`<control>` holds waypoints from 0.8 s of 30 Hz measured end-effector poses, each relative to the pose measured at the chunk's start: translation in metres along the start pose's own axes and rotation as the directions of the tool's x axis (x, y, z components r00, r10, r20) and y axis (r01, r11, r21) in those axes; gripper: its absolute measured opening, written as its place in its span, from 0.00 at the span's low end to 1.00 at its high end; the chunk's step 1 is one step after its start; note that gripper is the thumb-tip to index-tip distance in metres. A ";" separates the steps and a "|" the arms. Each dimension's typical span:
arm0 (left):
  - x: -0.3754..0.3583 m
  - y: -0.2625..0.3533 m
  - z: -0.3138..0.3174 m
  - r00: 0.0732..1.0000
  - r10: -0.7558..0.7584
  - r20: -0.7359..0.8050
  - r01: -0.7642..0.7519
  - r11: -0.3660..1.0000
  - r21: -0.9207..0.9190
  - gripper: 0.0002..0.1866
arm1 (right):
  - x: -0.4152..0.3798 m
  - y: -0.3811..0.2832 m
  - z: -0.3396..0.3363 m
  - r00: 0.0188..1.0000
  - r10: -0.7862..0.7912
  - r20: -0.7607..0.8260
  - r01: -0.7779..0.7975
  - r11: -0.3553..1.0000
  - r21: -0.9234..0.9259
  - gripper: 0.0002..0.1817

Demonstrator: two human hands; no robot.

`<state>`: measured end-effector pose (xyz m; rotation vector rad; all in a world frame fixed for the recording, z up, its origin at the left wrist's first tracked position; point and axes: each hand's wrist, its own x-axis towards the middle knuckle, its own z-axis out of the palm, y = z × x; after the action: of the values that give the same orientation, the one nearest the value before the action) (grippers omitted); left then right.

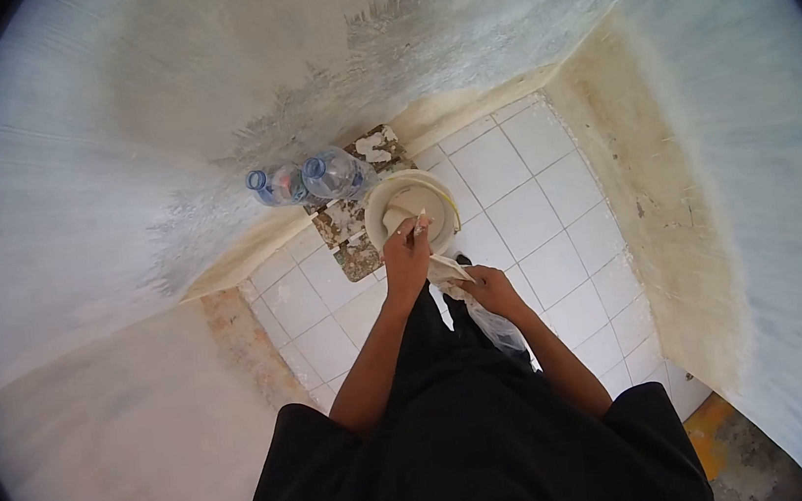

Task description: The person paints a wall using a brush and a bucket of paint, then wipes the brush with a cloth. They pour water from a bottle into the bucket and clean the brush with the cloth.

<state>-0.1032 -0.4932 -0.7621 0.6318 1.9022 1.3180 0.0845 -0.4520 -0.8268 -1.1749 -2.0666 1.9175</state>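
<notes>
My left hand (406,255) is over the near rim of a white bucket (377,216). Its fingers are closed, with something small and whitish at their tips that I cannot make out. Pale, off-white material lies inside the bucket, and a yellowish handle rests along its right side. My right hand (489,290), lower and to the right, is closed on the gathered top of a clear plastic bag (501,331). The bag hangs below that hand against my dark clothes. Its pale upper part (445,270) stretches towards my left hand.
Two clear plastic bottles with blue necks, one on the left (277,185) and one on the right (338,174), stand on a stained low wooden stool (352,256) against the far wall. White floor tiles (556,223) surround the bucket. Patchy walls (670,180) close in the corner.
</notes>
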 end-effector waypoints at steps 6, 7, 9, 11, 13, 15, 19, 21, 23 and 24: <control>-0.018 0.008 -0.003 0.995 0.094 0.024 -0.093 0.995 -0.027 0.12 | 0.000 0.031 0.021 0.999 0.050 0.006 -0.051 0.991 0.120 0.15; -0.020 0.007 -0.005 0.995 0.095 0.030 -0.094 0.995 -0.019 0.12 | 0.001 0.028 0.023 0.998 0.061 0.004 -0.061 0.994 0.088 0.15; -0.026 0.004 -0.008 0.993 0.106 0.059 -0.105 0.994 -0.017 0.12 | -0.001 0.024 0.025 0.996 0.093 -0.002 -0.093 0.995 0.019 0.15; -0.031 0.001 -0.016 0.986 0.138 0.091 -0.137 0.990 -0.027 0.12 | 0.002 0.046 0.042 0.997 0.072 -0.035 -0.062 0.974 0.218 0.14; -0.036 0.002 -0.025 0.968 0.220 0.119 -0.222 0.975 0.000 0.10 | 0.003 0.054 0.052 0.995 0.098 -0.023 -0.085 0.943 0.322 0.14; -0.044 0.006 -0.032 0.955 0.254 0.150 -0.258 0.966 0.007 0.09 | -0.003 0.043 0.051 0.984 0.177 0.028 -0.175 0.925 0.337 0.13; -0.059 0.012 -0.050 0.948 0.240 0.211 -0.244 0.970 -0.005 0.06 | -0.010 0.031 0.061 0.976 0.205 0.077 -0.219 0.894 0.390 0.13; -0.065 0.012 -0.062 0.941 0.247 0.230 -0.257 0.966 0.013 0.06 | -0.010 0.025 0.067 0.972 0.214 0.098 -0.236 0.895 0.380 0.13; -0.071 0.010 -0.074 0.937 0.264 0.229 -0.281 0.959 0.043 0.07 | -0.009 0.014 0.073 0.974 0.169 0.151 -0.217 0.890 0.400 0.14; -0.075 0.010 -0.078 0.949 0.245 0.199 -0.255 0.966 0.026 0.06 | -0.008 0.008 0.075 0.973 0.147 0.179 -0.210 0.888 0.409 0.14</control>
<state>-0.1188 -0.5899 -0.7145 1.0194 1.7425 1.3110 0.0531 -0.5186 -0.8461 -1.1792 -1.5086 2.4404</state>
